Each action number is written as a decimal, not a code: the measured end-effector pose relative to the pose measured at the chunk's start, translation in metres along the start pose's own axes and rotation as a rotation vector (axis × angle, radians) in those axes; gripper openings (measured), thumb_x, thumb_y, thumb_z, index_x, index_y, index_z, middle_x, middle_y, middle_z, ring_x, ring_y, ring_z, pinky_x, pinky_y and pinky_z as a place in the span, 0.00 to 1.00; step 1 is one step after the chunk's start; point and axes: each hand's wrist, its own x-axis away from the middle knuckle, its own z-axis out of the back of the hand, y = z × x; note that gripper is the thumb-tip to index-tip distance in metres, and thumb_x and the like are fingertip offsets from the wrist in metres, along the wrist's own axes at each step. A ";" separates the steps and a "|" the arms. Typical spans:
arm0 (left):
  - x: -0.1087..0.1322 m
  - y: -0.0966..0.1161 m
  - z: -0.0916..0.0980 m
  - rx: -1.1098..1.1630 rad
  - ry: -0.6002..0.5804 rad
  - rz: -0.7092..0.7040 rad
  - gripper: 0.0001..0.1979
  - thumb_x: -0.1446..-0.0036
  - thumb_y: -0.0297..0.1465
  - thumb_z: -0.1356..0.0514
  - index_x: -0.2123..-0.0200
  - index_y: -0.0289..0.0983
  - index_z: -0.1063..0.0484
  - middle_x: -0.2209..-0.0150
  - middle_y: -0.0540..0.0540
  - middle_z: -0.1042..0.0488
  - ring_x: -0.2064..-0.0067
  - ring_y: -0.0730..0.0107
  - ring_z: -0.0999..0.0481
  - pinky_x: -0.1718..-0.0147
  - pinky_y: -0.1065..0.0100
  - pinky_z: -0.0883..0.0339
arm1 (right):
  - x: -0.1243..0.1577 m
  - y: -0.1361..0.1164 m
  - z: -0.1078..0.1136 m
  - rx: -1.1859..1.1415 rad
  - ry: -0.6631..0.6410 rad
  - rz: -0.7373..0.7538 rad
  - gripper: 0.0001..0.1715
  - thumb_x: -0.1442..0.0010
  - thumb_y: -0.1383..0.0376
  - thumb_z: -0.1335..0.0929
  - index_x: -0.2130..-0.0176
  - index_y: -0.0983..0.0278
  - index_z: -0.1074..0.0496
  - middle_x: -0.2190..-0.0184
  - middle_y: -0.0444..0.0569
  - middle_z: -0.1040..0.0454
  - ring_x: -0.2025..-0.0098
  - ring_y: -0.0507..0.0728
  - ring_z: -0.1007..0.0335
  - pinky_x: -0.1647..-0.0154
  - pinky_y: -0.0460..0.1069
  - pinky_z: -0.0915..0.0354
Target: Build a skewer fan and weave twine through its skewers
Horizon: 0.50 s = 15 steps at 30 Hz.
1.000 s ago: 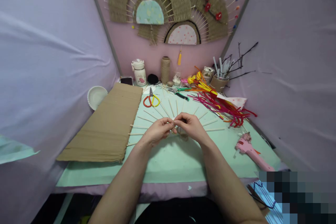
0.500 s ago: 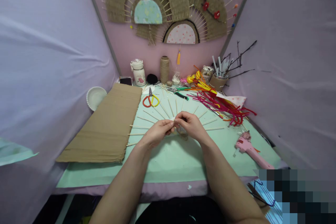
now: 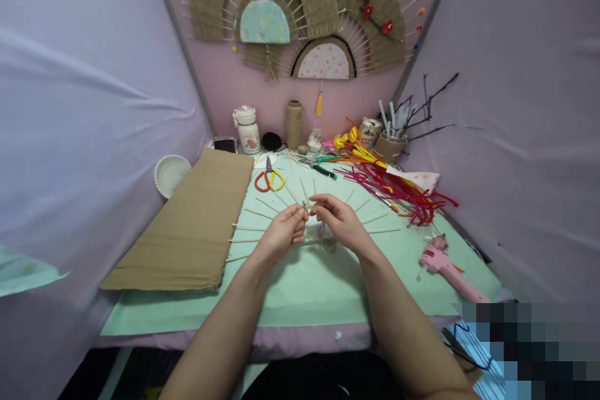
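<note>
A fan of thin wooden sticks spreads out in a half circle on the green tabletop, its inner part covered by my hands. My left hand is closed in a pinch over the centre, with a bit of twine poking up at its fingertips. Just to the right, my right hand has its fingers curved and apart near that twine. Below the right hand, a loose loop of twine lies on the table.
To the left lies a cardboard sheet. Scissors and pliers are beyond the sticks. Coloured pipe cleaners and a pink glue gun are on the right. A twine spool and white bottle stand at the back.
My hands, touching at the fingertips before, have come slightly apart. The right fingers have loosened, and twine now shows above the left fingertips.
</note>
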 end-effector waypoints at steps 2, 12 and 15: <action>-0.001 0.002 0.001 0.038 0.029 -0.045 0.14 0.46 0.41 0.40 0.72 0.37 0.37 0.83 0.60 0.54 0.82 0.81 0.57 0.82 0.77 0.57 | 0.000 0.001 0.000 0.001 0.013 0.012 0.15 0.43 0.62 0.35 0.55 0.63 0.29 0.68 0.46 0.25 0.67 0.53 0.31 0.64 0.47 0.36; -0.003 0.000 -0.004 0.032 0.114 -0.136 0.12 0.51 0.38 0.35 0.73 0.33 0.27 0.69 0.48 0.29 0.64 0.75 0.31 0.56 0.70 0.35 | 0.004 -0.010 -0.003 0.041 0.137 0.007 0.11 0.45 0.59 0.32 0.69 0.64 0.25 0.72 0.47 0.25 0.69 0.54 0.32 0.67 0.48 0.37; -0.004 -0.001 -0.002 0.064 0.129 -0.134 0.12 0.50 0.38 0.35 0.73 0.33 0.27 0.68 0.48 0.27 0.63 0.75 0.29 0.55 0.68 0.33 | 0.004 -0.013 -0.003 -0.042 0.122 -0.035 0.12 0.45 0.58 0.32 0.67 0.64 0.26 0.73 0.46 0.26 0.71 0.53 0.33 0.68 0.47 0.37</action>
